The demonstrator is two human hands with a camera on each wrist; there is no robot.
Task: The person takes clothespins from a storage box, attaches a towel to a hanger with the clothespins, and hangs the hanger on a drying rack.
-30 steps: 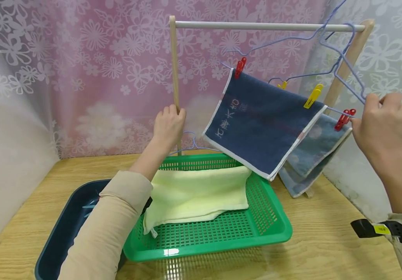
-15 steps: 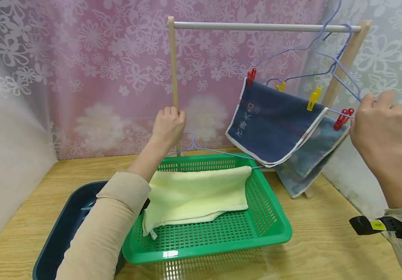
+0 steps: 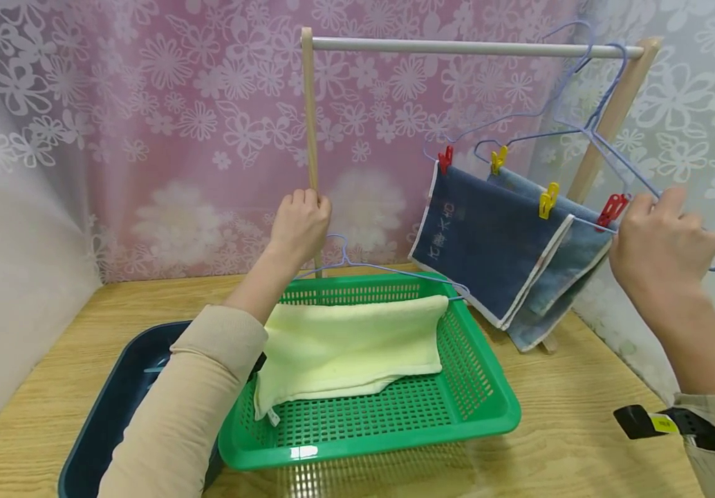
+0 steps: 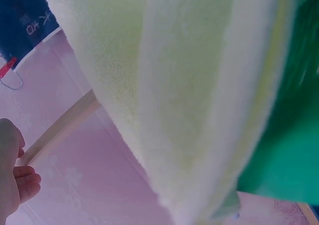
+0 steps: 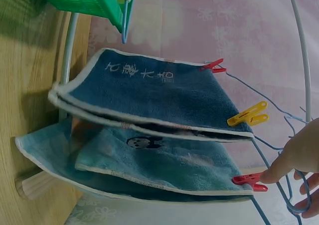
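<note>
My left hand (image 3: 300, 225) grips the rack's left wooden post (image 3: 310, 124). At the right, my right hand (image 3: 665, 242) holds the end of a blue wire hanger (image 3: 507, 117), whose hook is up at the metal rod (image 3: 457, 46). From this hanger a folded navy towel (image 3: 488, 235) with white edging hangs tilted, a red clothespin (image 3: 445, 158) and a yellow clothespin (image 3: 548, 200) on its top edge. Right behind it hangs a lighter blue towel (image 5: 144, 157) on another hanger, with its own yellow clothespin (image 3: 498, 159) and red clothespin (image 3: 613, 209).
A green basket (image 3: 370, 446) stands below the rack, with a pale yellow towel (image 3: 351, 346) draped on a blue hanger (image 3: 388, 270) in it. Left of it, partly behind my left sleeve, is a dark blue basin (image 3: 108, 387). A floral curtain (image 3: 177, 138) backs the wooden table.
My right hand has moved down and left. The hanger's hook has come down to the rod, and the navy towel has swung right and lower. My left hand stays on the post.
</note>
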